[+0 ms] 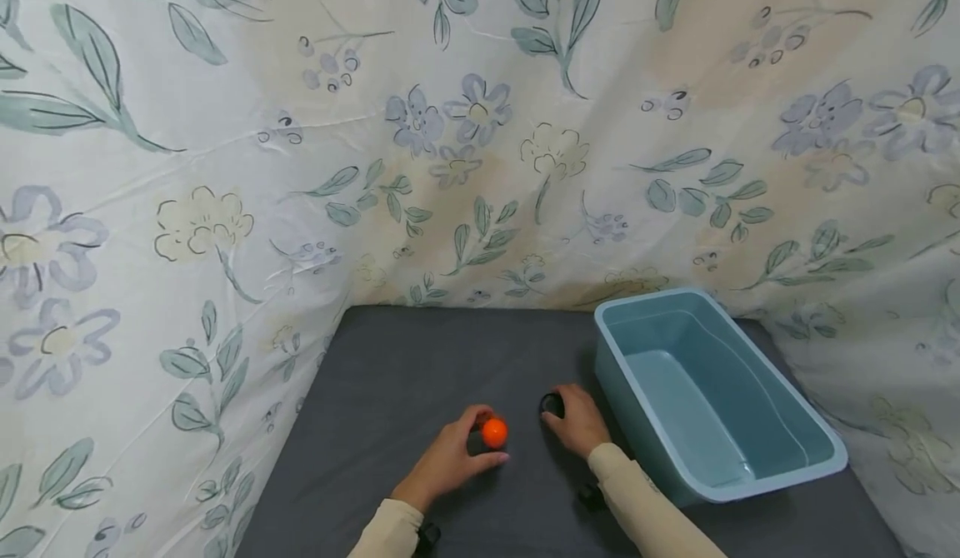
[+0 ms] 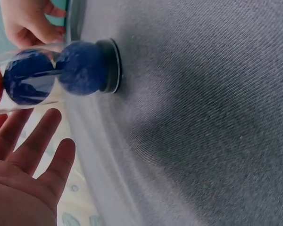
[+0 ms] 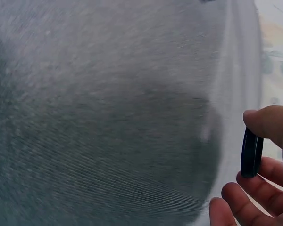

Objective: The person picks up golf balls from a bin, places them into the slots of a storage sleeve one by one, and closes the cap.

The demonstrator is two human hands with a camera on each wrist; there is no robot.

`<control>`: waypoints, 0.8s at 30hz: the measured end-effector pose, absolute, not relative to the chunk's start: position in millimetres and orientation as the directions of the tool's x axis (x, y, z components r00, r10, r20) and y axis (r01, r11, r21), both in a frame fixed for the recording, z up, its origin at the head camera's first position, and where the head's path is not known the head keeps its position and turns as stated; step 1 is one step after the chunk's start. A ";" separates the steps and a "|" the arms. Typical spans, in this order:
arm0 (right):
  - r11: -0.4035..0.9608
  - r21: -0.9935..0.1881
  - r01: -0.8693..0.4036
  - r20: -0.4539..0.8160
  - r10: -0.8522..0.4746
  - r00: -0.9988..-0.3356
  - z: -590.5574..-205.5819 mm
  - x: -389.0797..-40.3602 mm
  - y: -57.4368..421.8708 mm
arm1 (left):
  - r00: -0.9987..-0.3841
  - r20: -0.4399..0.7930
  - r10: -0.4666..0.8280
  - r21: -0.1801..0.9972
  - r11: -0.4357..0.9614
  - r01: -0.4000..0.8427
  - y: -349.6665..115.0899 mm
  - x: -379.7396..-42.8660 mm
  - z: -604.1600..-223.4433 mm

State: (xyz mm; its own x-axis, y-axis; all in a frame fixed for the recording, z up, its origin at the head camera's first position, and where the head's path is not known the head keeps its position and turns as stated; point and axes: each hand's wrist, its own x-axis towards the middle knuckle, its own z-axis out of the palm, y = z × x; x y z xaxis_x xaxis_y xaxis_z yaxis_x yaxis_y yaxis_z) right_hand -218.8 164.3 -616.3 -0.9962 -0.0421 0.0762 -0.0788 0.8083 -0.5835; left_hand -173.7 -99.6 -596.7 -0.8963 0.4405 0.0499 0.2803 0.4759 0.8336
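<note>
My left hand [image 1: 450, 456] curves around an upright clear tube [image 2: 52, 96], with a visible gap between palm and tube. Blue balls [image 2: 82, 68] are stacked inside above a black base [image 2: 114, 66], and an orange ball [image 1: 494, 432] is above them. In the left wrist view, the ring and little fingers spread apart from the tube; whether any finger touches it I cannot tell. My right hand [image 1: 581, 422] pinches a round black lid [image 3: 252, 153] between thumb and fingers, to the right of the tube.
A blue plastic tub [image 1: 645, 391] stands at the right of the dark grey cloth-covered table [image 1: 420, 358], close to my right forearm. Floral fabric [image 1: 480, 208] hangs along the back and sides.
</note>
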 end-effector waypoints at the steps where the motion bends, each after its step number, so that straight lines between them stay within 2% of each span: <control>1: 0.807 -0.585 -0.075 0.078 -0.036 -0.996 -613.9 -216.9 165.1 | -0.896 0.053 0.440 0.836 0.472 0.281 -99.4 -173.9 -595.6; 15: 0.793 -0.566 -0.224 0.219 -0.117 -0.969 -549.3 -198.3 155.4 | -0.908 0.113 0.404 0.820 0.478 0.315 -103.4 -174.7 -563.5; 24: 0.747 -0.569 -0.343 0.294 -0.205 -0.934 -519.3 -182.7 138.5 | -0.880 0.232 0.414 0.763 0.485 0.429 -102.5 -174.5 -541.5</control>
State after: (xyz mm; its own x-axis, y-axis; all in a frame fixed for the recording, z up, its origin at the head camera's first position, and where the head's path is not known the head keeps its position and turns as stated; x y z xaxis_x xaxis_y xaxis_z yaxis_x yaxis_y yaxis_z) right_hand -182.7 138.5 -519.3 -0.9336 -0.2050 0.2938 -0.3431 0.7475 -0.5688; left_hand -174.5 -102.5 -541.5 -0.8802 0.4142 0.2315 0.4286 0.4846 0.7626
